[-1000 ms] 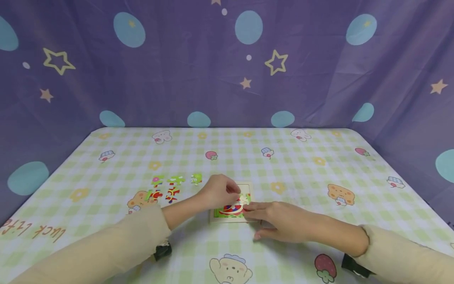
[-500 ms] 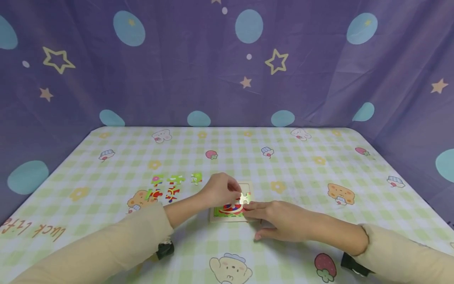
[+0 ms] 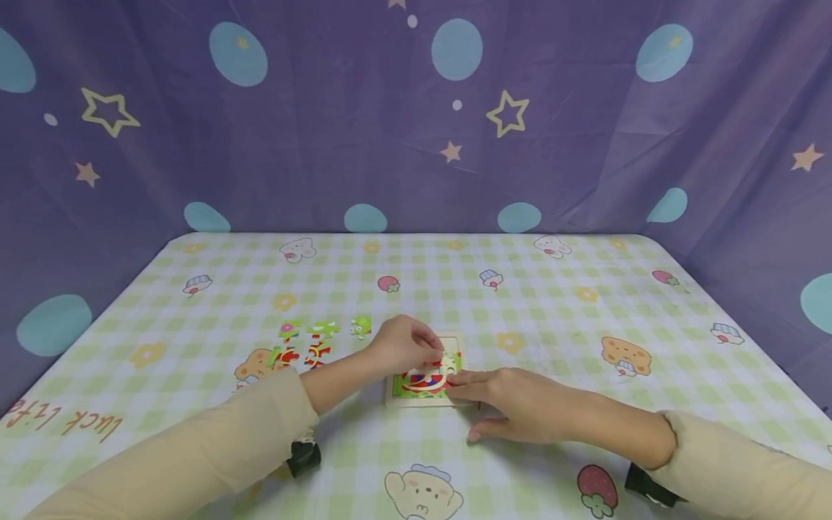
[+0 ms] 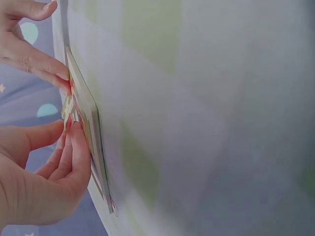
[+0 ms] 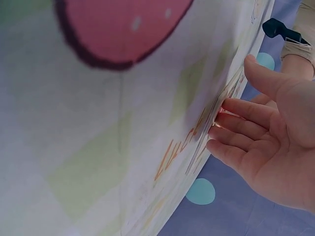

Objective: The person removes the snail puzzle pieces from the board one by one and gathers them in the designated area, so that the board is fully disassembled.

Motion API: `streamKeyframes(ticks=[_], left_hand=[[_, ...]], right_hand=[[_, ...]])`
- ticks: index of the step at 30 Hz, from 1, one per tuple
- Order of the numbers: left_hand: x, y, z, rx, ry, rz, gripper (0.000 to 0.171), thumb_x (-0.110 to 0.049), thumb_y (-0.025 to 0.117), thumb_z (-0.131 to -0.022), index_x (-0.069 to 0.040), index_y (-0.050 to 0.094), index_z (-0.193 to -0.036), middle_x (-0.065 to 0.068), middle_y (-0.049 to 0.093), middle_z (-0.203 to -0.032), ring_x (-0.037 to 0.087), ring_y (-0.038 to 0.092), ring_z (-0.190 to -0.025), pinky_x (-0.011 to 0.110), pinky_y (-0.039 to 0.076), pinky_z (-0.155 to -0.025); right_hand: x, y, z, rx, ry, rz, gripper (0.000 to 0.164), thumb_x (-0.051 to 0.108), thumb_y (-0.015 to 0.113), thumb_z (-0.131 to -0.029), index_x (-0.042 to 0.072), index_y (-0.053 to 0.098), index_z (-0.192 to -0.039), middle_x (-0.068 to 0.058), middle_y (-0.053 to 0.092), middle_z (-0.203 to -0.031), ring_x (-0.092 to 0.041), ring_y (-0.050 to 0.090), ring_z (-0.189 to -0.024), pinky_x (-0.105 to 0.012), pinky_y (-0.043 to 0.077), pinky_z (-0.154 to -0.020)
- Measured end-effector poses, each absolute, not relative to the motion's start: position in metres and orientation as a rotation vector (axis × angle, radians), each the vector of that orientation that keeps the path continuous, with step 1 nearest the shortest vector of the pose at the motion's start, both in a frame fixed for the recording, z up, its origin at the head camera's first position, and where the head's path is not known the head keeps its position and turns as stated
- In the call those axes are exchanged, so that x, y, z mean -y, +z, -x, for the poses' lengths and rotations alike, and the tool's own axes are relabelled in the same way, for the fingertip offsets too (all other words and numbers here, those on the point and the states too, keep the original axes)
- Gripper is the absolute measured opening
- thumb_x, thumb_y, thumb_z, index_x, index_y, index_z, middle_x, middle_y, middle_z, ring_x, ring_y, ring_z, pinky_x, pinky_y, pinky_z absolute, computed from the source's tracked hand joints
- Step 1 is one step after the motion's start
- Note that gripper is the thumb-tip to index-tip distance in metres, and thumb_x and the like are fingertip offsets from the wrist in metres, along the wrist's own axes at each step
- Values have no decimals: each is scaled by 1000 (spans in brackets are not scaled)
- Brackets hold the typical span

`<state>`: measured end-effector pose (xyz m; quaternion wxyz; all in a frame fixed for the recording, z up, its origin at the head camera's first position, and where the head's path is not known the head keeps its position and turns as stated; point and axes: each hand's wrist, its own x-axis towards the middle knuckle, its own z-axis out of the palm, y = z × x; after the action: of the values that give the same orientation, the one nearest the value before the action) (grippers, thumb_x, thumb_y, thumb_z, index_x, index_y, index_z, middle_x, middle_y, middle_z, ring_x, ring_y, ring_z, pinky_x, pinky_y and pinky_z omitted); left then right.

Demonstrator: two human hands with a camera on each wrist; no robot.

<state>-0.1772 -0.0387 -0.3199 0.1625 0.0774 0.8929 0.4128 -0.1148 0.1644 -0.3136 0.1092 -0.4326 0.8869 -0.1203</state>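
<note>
A small wooden jigsaw tray (image 3: 406, 404) lies on the table, part of it filled with a red, blue and green picture. Between thumb and fingers, my left hand (image 3: 403, 347) pinches a light green puzzle piece (image 4: 68, 105) at the right part of the tray. In the left wrist view this piece is tilted against the tray surface. My right hand (image 3: 513, 401) lies with straight fingers (image 5: 241, 123) touching the tray's right side and the picture, thumb spread apart. The left hand hides the tray's upper left part.
Several loose puzzle pieces lie left of the tray, among them a green one with an eye (image 3: 360, 327), a pink-flowered one (image 3: 290, 330) and a red one (image 3: 317, 354). A checked cloth (image 3: 552, 310) covers the table; a purple curtain (image 3: 364, 144) hangs behind.
The pinched puzzle piece has changed its tilt slightly, as its shine shows and then fades. My left hand has shifted very little. The right hand keeps its place.
</note>
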Motion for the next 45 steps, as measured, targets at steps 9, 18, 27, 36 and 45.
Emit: streamKeyframes(ticks=[9,18,27,36,45], left_hand=[[39,-324,178,-2496,1265,-165,4,-10,76,-79,-8,73,-80,2,69,-69,8,60,-62,18,46,-56],[41,-320,179,-2499,1245,-187,5,-12,77,-79,-9,73,-80,3,70,-70,9,61,-61,18,45,-55],[56,-314,188,-2546,1230,-163,7,-14,78,-78,-10,74,-83,1,72,-71,8,62,-65,19,46,-62],[87,-308,190,-2502,1252,-89,11,-14,76,-80,-8,73,-88,-1,72,-72,9,64,-66,22,51,-66],[129,-308,188,-2519,1219,-37,20,-19,75,-82,-6,71,-96,-3,73,-78,7,67,-71,24,50,-69]], right_hand=[[-165,-314,113,-2597,-336,1249,58,40,63,-90,13,51,-139,-8,47,-148,-23,50,-133,-39,49,-102],[-165,-314,114,-2582,-331,1190,60,38,65,-89,14,49,-141,-6,43,-151,-21,48,-134,-38,47,-104],[-166,-311,116,-2552,-359,1192,58,39,64,-89,15,50,-140,-5,45,-149,-20,45,-137,-39,45,-106],[-167,-307,119,-2541,-369,1234,56,43,61,-90,15,53,-137,-3,47,-148,-22,45,-137,-41,43,-107],[-168,-308,119,-2537,-374,1226,56,41,62,-90,14,53,-137,-3,46,-149,-21,44,-138,-41,42,-109]])
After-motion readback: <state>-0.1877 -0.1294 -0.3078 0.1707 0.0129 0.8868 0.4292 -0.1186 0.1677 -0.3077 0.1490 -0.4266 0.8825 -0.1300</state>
